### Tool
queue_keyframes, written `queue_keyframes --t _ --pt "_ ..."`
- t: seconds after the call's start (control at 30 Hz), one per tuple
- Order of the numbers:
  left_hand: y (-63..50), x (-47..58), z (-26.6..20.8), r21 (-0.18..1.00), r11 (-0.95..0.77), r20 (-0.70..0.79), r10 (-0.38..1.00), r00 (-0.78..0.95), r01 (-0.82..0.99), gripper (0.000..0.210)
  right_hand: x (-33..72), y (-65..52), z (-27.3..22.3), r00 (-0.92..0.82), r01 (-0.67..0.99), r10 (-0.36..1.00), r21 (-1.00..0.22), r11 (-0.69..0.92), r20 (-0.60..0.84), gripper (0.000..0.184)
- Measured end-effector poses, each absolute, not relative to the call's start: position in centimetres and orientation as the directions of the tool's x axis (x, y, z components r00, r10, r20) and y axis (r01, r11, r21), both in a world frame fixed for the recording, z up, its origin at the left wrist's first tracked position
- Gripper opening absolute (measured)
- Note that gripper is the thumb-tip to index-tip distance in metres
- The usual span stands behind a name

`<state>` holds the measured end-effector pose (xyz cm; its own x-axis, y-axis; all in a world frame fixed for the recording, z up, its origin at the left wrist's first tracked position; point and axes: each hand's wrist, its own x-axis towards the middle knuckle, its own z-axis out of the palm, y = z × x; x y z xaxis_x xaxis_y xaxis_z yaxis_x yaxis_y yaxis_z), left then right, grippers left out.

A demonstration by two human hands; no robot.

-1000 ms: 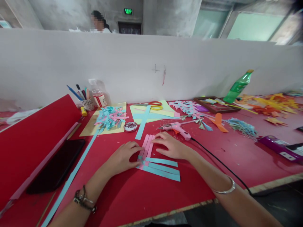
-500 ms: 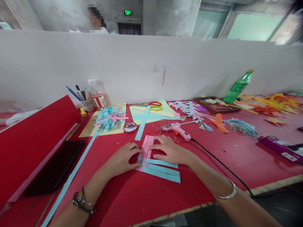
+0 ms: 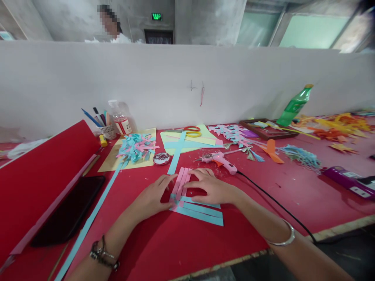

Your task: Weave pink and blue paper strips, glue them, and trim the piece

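The right hand (image 3: 212,187) has slid down along the pink strips (image 3: 182,181), closer to the body, and its thumb now hides part of the top blue strip (image 3: 216,205). On the left hand (image 3: 154,197), the pointing finger has gone up, so the gap to its thumb is bigger. Behind the white wall (image 3: 146,78), the other person (image 3: 120,38) has moved left and shows higher.

L hand (image 3: 154,196) & R hand (image 3: 211,187): bare
L wrist (image 3: 120,228): dk multi-strand bracelet (image 3: 101,253) w/ silver-col. segment, small bead-like bits
R forearm (image 3: 259,214): silver-col. bangle (image 3: 290,235), slim, smooth, shiny
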<state>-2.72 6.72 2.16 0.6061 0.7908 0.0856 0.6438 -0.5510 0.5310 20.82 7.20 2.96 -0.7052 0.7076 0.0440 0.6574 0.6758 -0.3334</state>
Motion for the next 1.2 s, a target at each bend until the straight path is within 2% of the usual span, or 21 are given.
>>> queue_keyframes --t 0.13,0.33,0.57,0.7,0.97,1.2 --pt "6.68 -2.63 2.16 0.555 -0.528 0.071 0.8 0.596 0.643 0.073 20.82 7.15 2.72 -0.701 0.672 0.713 -0.316 0.67 0.021 0.044" --pt "6.56 -2.59 2.34 0.552 -0.529 0.066 0.798 0.599 0.644 0.066 20.88 7.13 2.74 -0.701 0.686 0.714 -0.273 0.674 0.001 0.047" --pt "6.71 -2.73 2.2 0.544 -0.552 0.076 0.782 0.618 0.632 0.064 20.48 7.24 2.3 -0.682 0.709 0.731 -0.276 0.65 -0.03 0.059" --pt "6.81 -2.68 2.25 0.552 -0.553 0.072 0.778 0.625 0.624 0.06 20.29 7.28 2.07 -0.687 0.709 0.724 -0.268 0.652 -0.057 0.059" --pt "7.07 -2.76 1.83 0.541 -0.574 0.07 0.759 0.647 0.615 0.054 20.28 7.19 2.13 -0.696 0.694 0.718 -0.251 0.675 0.007 0.064" --pt "6.97 -2.75 1.84 0.534 -0.584 0.088 0.757 0.647 0.611 0.053 20.03 6.77 2.68 -0.694 0.625 0.708 -0.378 0.683 0.131 0.055"
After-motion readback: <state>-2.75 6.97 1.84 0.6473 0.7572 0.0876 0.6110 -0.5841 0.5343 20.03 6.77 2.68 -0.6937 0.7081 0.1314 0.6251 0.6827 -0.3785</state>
